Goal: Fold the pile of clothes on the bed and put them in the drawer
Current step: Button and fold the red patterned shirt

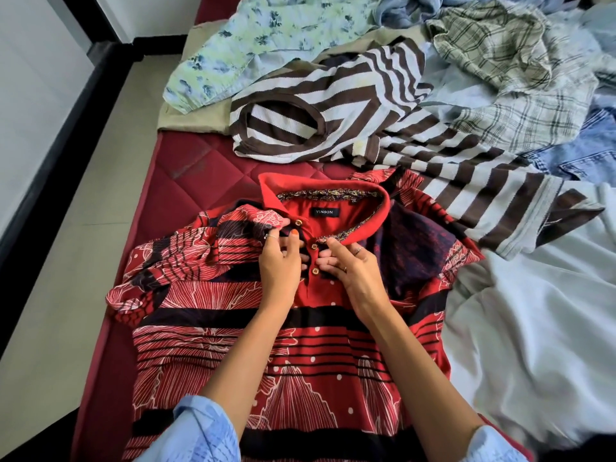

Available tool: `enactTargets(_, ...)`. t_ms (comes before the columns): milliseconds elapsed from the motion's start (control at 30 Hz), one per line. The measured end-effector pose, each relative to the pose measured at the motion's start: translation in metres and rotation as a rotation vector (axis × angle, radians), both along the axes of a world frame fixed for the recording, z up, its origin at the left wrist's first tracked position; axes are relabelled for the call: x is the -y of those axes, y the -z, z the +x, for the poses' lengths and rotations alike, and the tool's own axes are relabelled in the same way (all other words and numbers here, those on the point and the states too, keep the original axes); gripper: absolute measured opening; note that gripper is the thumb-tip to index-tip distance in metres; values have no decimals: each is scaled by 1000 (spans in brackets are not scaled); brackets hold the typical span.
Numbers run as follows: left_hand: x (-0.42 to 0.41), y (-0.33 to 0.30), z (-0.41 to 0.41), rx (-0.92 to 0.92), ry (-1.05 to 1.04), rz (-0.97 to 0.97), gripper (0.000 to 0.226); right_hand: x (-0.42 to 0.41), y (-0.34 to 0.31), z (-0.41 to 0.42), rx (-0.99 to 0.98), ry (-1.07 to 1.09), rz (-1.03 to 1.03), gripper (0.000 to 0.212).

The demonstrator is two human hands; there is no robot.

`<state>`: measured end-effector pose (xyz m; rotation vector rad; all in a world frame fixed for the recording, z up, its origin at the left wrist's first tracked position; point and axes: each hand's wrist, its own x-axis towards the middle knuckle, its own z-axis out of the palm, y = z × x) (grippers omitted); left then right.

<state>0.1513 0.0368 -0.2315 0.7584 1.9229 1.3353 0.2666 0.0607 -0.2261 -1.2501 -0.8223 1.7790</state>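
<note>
Pinching the red polo shirt (300,345) placket — left hand (279,261), right hand (353,271), each grip holding fabric.

Red polo shirt (300,345) with black stripes and white line-drawn flowers; beyond it, a brown-and-white striped top (333,111), then a pale green blue-flowered garment (253,41).

Both hands (280,261) (353,268) at red polo shirt's (300,355) buttoned placket (313,258)

Both hands, left (280,261) and right (353,268), meet close together (fingers curled, pinching), forearms outstretched.
</note>
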Motion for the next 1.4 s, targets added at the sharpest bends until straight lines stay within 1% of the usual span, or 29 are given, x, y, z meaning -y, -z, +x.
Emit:
enactTargets(133,-14,-5,-4,-223,64,25,16,-2,-2,-12,92,80,-46,13)
enactTargets(200,-21,-6,-5,-323,87,27,13,-5,-4,-16,95,112,-85,19)
enactTargets(300,-31,-8,-5,-366,84,-32,7,-12,-9,-18,61,171,-123,19)
enactTargets(433,-43,-11,-5,-407,89,-212,6,-20,-14,-23,15,219,-168,17)
enactTargets(533,-45,-13,-5,-399,86,-250,6,-25,-15,-30,21,220,-180,20)
enactTargets(667,-44,-6,-8,-386,95,-207,11,-29,-13,-36,46,206,-178,20)
enactTargets(733,-46,-4,-10,-344,88,-166,11,-30,-13,-38,71,220,-169,19)
enactTargets(800,-47,-4,-12,-273,66,-122,10,-33,-14,-41,137,249,-154,16)
enactTargets(867,-48,-6,-13,-201,48,-84,9,-36,-14,-44,257,268,-105,17)
enactTargets(933,-50,-9,-16,-168,55,-68,9,-39,-14,-47,450,252,4,16)
enactTargets(1033,-53,-13,-21,-155,90,-74,9,-40,-20,-51,722,139,209,10)
enactTargets(1100,-55,-11,-23,-153,119,-77,8,-40,-20,-51,801,77,291,9)
enactTargets(1233,-56,-1,-23,-121,153,-75,12,-41,-10,-51,800,50,310,12)
enactTargets(1400,-55,6,-22,-95,158,-65,11,-38,-2,-47,778,56,330,16)
